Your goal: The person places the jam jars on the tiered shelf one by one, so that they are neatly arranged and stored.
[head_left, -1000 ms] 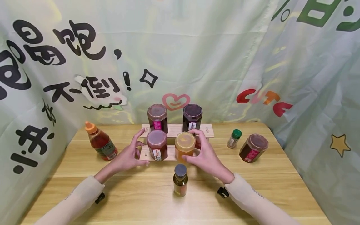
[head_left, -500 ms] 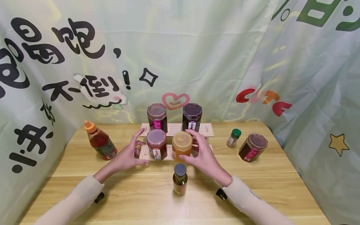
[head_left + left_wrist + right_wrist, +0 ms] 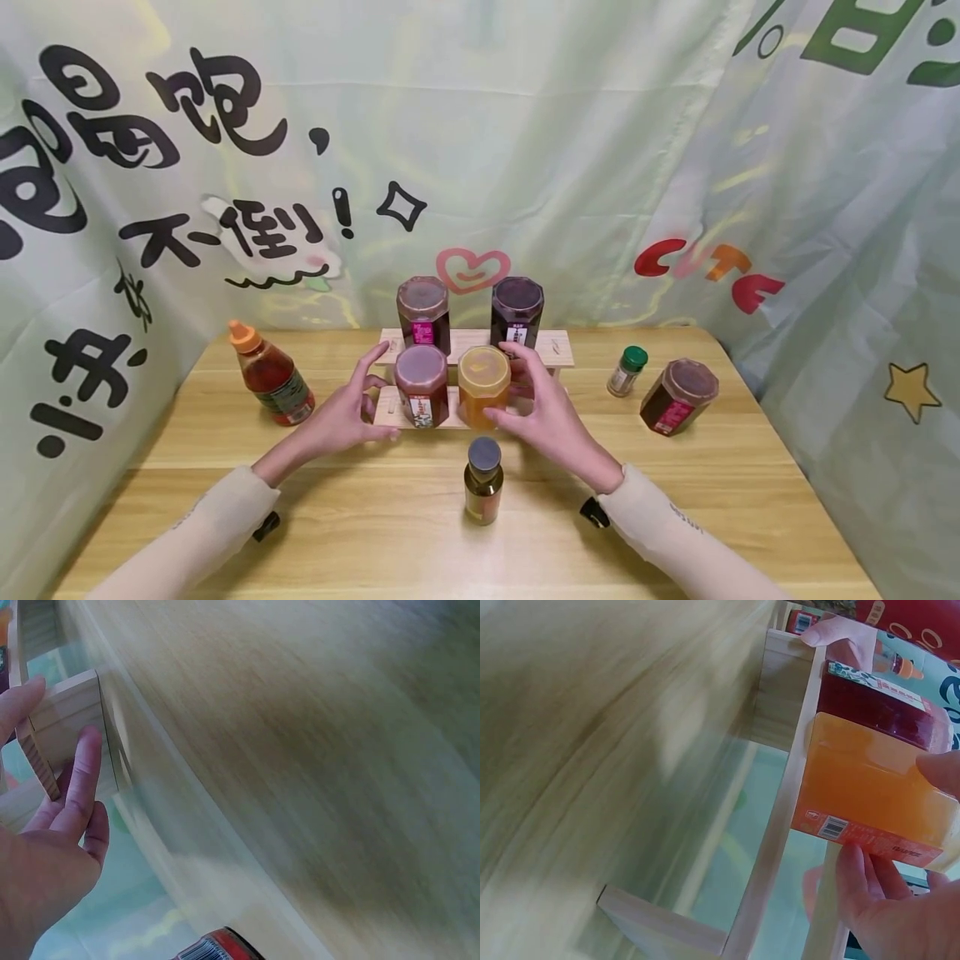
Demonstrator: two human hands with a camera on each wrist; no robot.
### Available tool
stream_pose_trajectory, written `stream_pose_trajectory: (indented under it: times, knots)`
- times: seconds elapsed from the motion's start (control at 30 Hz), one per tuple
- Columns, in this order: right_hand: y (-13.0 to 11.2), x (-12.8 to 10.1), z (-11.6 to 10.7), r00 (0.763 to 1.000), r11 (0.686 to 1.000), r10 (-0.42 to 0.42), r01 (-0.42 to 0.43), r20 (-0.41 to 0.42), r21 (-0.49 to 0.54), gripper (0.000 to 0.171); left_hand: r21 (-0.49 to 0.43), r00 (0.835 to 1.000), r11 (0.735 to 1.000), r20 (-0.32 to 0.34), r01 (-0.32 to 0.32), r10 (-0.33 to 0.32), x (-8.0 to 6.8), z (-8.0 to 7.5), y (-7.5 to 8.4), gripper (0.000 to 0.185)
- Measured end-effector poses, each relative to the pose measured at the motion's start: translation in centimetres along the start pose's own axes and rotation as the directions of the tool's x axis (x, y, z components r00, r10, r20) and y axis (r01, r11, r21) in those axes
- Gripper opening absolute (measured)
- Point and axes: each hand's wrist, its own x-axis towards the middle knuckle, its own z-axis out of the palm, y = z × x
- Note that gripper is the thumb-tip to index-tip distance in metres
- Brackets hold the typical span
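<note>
My right hand (image 3: 512,388) grips an orange jar (image 3: 483,385) from its right side, thumb in front and fingers behind; the jar stands on the lower step of a wooden rack (image 3: 553,347). It sits close beside a red jar (image 3: 422,387) on the same step. In the right wrist view my thumb and fingers (image 3: 861,879) clasp the orange jar (image 3: 862,787) next to the red jar (image 3: 885,705). My left hand (image 3: 372,393) rests against the rack's left end, and its straight fingers (image 3: 84,774) lie on the wooden end (image 3: 71,712).
Two dark jars (image 3: 423,310) (image 3: 517,308) stand on the rack's upper step. A small grey-capped bottle (image 3: 483,481) is in front of the rack. An orange-capped sauce bottle (image 3: 268,381) stands left; a green-capped shaker (image 3: 625,372) and a hexagonal jar (image 3: 678,397) stand right. Curtains close off the sides.
The orange jar in my right hand has shifted a little left and now sits close to the red jar. My left hand has stayed at the rack's end.
</note>
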Motion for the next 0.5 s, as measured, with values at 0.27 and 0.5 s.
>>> stream_pose_trajectory:
  times: [0.27, 0.5]
  knots:
    - [-0.16, -0.21, -0.01, 1.000, 1.000, 0.005, -0.005, 0.006, -0.017, 0.096, 0.010, 1.000, 1.000, 0.010, 0.009, -0.009, 0.12, 0.11, 0.03, 0.140]
    - [-0.63, -0.63, -0.19, 0.999, 1.000, 0.029, -0.029, -0.015, -0.010, 0.101, 0.006, 1.000, 1.000, 0.010, 0.002, -0.002, 0.17, 0.09, 0.04, 0.139]
